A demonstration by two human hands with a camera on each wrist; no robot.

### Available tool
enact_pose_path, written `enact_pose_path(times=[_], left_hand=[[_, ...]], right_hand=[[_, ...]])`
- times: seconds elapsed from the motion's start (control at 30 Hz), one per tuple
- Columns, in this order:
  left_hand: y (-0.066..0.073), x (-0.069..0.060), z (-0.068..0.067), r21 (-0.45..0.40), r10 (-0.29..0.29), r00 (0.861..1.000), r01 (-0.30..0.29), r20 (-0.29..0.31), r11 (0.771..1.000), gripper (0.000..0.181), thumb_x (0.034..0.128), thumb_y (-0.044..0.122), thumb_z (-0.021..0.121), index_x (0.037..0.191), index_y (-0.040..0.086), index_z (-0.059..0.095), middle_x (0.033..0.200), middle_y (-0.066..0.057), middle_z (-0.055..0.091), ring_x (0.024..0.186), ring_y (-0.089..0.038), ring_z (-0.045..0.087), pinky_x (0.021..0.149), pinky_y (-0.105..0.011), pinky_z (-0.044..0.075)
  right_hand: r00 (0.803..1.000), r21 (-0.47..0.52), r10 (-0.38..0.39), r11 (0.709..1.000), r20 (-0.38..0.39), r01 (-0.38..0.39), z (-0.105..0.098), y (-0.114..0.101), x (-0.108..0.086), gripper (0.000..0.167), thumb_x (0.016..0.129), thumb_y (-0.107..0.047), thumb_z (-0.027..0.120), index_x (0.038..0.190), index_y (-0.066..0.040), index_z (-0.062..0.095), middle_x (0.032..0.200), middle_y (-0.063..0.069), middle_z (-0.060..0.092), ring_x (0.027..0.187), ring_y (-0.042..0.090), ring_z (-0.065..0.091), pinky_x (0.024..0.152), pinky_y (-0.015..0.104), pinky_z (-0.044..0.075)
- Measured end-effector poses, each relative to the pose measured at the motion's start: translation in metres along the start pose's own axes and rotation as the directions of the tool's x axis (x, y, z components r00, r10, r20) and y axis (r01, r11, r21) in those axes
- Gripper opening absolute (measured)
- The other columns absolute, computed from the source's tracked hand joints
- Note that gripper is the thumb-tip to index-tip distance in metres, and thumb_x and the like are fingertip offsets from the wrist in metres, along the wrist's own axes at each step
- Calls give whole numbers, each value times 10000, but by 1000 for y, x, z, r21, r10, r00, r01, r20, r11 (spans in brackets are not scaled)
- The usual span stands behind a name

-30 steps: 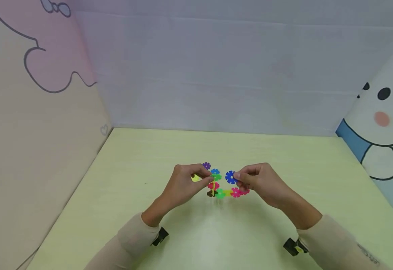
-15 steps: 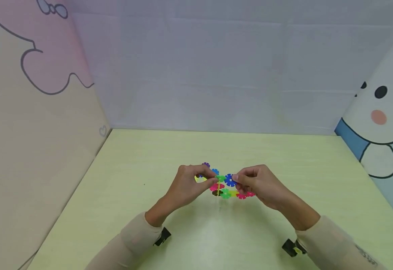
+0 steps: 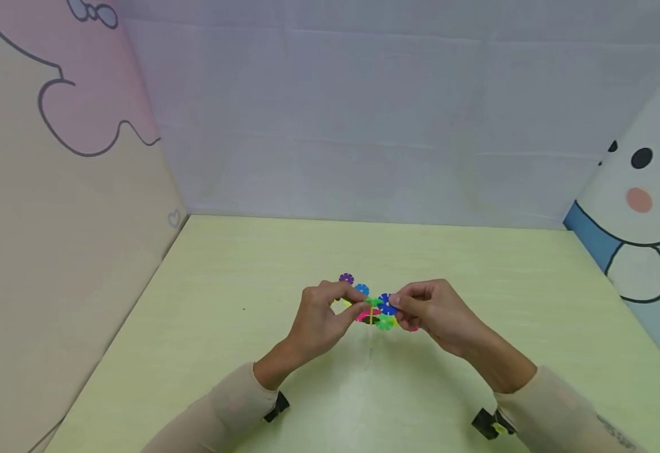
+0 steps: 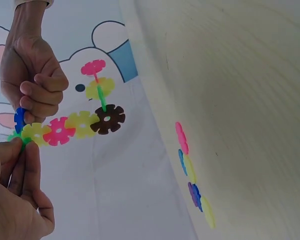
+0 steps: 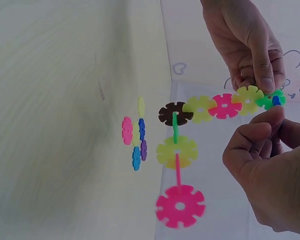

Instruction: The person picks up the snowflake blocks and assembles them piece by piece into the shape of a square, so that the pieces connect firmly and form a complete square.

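Evidently, above the pale table (image 3: 239, 251), your left hand (image 3: 325, 316) pinches the notched-disc chain (image 5: 218, 111) by its green end disc (image 5: 263, 103), while your right hand (image 3: 441, 316) pinches a blue disc (image 3: 385, 310) up to it. You're seemingly joining these; align them notch to notch, then press.

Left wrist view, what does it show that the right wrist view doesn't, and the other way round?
Only the left wrist view shows the blue patch of the wall cartoon and the edge of the right sleeve. Only the right wrist view shows the heart outline. Both show the left hand gripping the green disc at one end of the chain, the right hand pinching the blue disc, and more discs on the table.
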State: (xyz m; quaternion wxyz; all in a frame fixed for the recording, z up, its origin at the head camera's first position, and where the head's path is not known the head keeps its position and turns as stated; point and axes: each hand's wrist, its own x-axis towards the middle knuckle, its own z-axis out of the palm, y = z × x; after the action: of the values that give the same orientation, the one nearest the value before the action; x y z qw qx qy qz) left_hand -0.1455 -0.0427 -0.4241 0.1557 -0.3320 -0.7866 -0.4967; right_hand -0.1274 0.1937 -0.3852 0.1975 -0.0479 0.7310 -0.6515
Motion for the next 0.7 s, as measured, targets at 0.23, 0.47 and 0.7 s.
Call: enact_pose_path(times=[0.23, 0.47, 0.7], left_hand=[[2, 6, 0, 1, -22, 999, 22, 48, 1000, 66, 875, 115, 824, 913, 77, 785, 855, 0, 800, 797, -98, 722, 747, -255, 522], [7, 17, -9, -19, -87, 976, 93, 200, 996, 163, 893, 185, 811, 1030, 123, 746, 949, 41, 759, 776, -20, 676, 730, -265, 525], [10, 24, -9, 14, -77, 951, 77, 299, 997, 365, 826, 258, 879, 1149, 147, 749, 1045, 37, 710, 820, -53, 593, 680, -247, 559]], right_hand=[[1000, 36, 23, 999, -17, -22, -1, -1, -1, 251, 1030, -146, 632, 1028, 96, 695, 762, 0, 668, 668, 99, 617, 669, 220, 582], [997, 60, 79, 995, 11, -79, -2, -2, 1, 268, 1015, -207, 666, 1022, 59, 695, 772, 8, 676, 673, 107, 626, 692, 210, 587], [996, 60, 68, 996, 56, -71, 0, -4, 4, 270, 1019, -240, 661, 980, 24, 700, 785, 10, 660, 685, 110, 616, 700, 210, 586]])
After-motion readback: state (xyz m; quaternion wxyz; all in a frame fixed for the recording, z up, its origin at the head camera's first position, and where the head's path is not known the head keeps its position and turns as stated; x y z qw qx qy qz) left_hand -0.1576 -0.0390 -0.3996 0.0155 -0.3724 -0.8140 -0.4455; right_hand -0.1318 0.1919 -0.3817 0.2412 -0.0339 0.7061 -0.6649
